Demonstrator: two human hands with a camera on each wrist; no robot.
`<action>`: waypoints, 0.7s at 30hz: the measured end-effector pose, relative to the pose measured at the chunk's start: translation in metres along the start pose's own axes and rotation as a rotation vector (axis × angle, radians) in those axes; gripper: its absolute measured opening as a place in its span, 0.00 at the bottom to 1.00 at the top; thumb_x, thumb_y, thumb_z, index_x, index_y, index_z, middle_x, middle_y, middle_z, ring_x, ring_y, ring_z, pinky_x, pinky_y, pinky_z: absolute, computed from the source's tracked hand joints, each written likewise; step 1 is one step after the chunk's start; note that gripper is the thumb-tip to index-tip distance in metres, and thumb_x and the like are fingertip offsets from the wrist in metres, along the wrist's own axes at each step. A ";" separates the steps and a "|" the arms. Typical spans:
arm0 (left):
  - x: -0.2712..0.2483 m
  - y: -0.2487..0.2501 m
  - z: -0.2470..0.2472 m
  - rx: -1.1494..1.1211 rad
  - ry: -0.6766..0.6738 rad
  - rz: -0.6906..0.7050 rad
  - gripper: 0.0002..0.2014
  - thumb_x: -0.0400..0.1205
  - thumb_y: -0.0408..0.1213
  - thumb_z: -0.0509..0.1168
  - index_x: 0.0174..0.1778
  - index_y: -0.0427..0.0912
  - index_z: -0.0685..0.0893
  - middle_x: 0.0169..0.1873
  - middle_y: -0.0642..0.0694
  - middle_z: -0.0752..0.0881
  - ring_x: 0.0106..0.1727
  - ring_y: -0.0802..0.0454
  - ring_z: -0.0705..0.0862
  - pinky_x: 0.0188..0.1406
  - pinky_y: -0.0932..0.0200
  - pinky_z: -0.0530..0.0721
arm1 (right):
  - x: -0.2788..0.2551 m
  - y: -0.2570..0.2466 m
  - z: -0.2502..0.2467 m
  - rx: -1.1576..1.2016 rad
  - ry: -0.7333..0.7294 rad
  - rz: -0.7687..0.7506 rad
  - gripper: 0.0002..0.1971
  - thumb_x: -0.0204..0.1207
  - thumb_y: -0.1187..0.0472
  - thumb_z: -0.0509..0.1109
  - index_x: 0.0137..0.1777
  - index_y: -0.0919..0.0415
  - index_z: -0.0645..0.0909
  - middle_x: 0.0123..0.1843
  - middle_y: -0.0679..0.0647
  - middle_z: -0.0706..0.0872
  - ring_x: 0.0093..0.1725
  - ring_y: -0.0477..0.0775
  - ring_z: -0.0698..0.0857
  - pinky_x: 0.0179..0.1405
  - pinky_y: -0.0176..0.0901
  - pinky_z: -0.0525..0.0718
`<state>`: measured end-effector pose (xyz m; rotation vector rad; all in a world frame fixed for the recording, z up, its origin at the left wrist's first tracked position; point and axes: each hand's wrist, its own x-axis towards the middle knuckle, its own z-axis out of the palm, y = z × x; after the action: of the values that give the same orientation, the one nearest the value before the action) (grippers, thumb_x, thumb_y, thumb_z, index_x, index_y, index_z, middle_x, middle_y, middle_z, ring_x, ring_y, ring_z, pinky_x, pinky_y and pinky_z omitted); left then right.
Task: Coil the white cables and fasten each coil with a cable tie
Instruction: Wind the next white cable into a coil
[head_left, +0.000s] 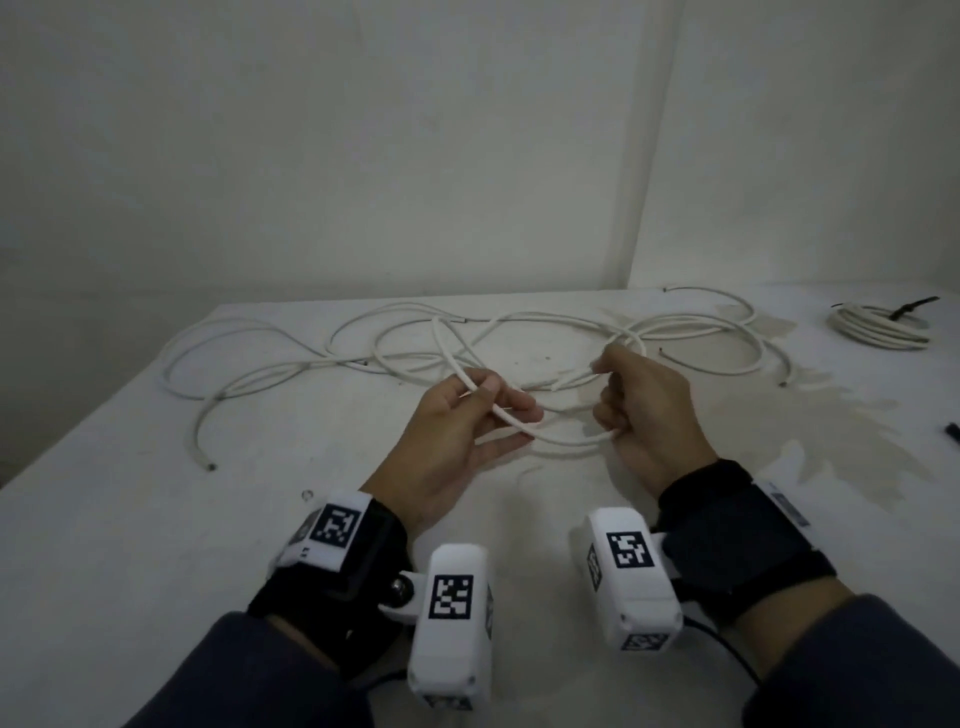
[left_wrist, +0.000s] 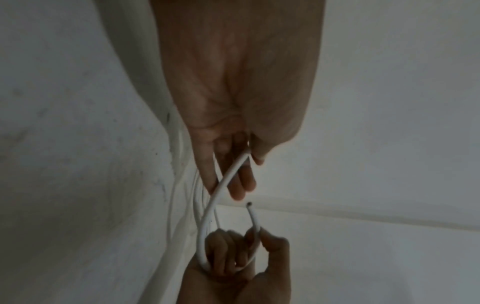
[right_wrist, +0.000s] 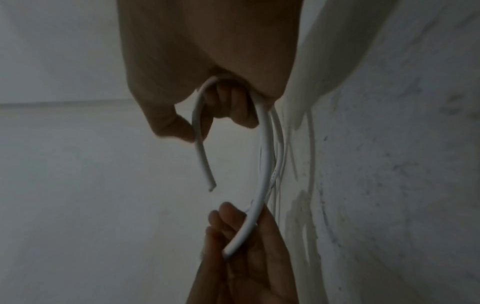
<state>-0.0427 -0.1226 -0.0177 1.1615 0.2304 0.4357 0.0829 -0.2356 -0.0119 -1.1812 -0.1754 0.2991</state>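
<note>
Both hands, left hand (head_left: 470, 426) and right hand (head_left: 644, 410), are pinching one white cable (head_left: 566, 441) mid-bench (head_left: 156, 519); near bench free; loose cables are sprawling behind.

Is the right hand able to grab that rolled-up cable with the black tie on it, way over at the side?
Probably not right now. The right hand is gripping the loose cable together with the left hand, and the tied coil lies far off to its right. Nothing blocks the table between them.

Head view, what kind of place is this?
Likely a bare workroom or data-collection bench: a stained white table against plain walls, loose white cables and one tied coil.
</note>
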 end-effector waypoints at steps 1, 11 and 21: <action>0.002 -0.001 0.001 -0.017 0.043 0.013 0.10 0.88 0.31 0.54 0.43 0.38 0.78 0.33 0.43 0.85 0.36 0.50 0.87 0.48 0.51 0.89 | -0.002 0.001 0.002 -0.059 -0.077 -0.025 0.15 0.69 0.73 0.68 0.24 0.61 0.73 0.19 0.49 0.61 0.18 0.47 0.59 0.16 0.36 0.59; -0.001 -0.006 0.000 0.339 -0.086 0.000 0.07 0.80 0.25 0.66 0.53 0.35 0.84 0.37 0.44 0.88 0.34 0.54 0.84 0.37 0.64 0.84 | -0.019 -0.002 0.006 -0.420 -0.351 -0.176 0.14 0.64 0.77 0.72 0.36 0.58 0.74 0.28 0.54 0.75 0.29 0.50 0.74 0.29 0.40 0.73; 0.006 -0.006 -0.002 0.028 0.021 -0.024 0.08 0.82 0.26 0.62 0.52 0.37 0.85 0.30 0.50 0.84 0.32 0.58 0.79 0.38 0.66 0.77 | -0.022 -0.004 0.010 -0.210 -0.483 -0.028 0.08 0.78 0.63 0.70 0.55 0.55 0.83 0.43 0.51 0.86 0.45 0.50 0.85 0.43 0.40 0.81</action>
<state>-0.0369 -0.1206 -0.0235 1.1810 0.2695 0.4254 0.0600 -0.2352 -0.0042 -1.2963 -0.6572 0.5488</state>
